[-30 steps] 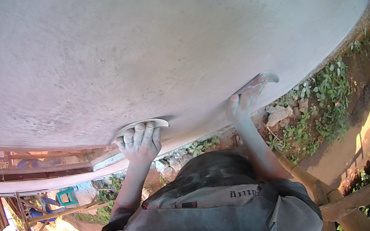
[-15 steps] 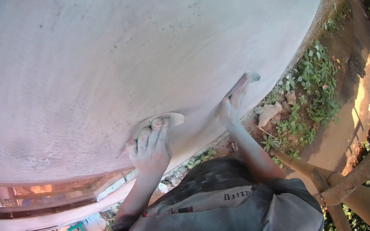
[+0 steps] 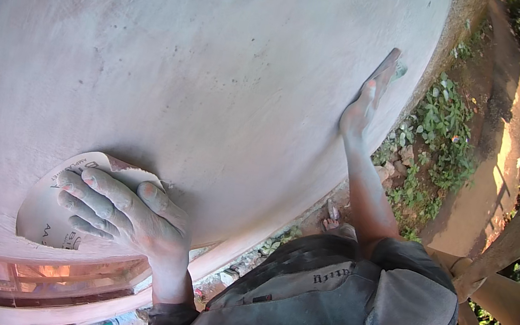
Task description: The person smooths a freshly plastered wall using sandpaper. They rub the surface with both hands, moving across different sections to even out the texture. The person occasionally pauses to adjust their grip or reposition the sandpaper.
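Observation:
A broad pale plastered wall (image 3: 187, 62) fills most of the view. Against it my left hand (image 3: 129, 213) presses a rounded sheet of sandpaper (image 3: 37, 216), printed backing outward, with the fingers stretched over the sheet and the thumb apart. Farther off to the right, my right hand (image 3: 359, 113) lies along the wall on a thin flat piece with a dark edge (image 3: 392, 57) and a greenish corner, seen nearly edge-on; it looks like another sanding sheet. Its fingers are partly hidden behind the hand. Pale dust coats both hands.
An orange-brown framed opening (image 3: 75, 279) lies below the wall at lower left. Green plants (image 3: 442, 130) and stones (image 3: 403, 159) border the wall's right edge, beside a dirt path (image 3: 467, 209). Thick wooden poles (image 3: 499, 285) cross close by on my right.
My left hand has swept left and slightly down across the wall with its sandpaper, the fingers now pointing left. My right hand has slid up and right along the wall with its flat piece.

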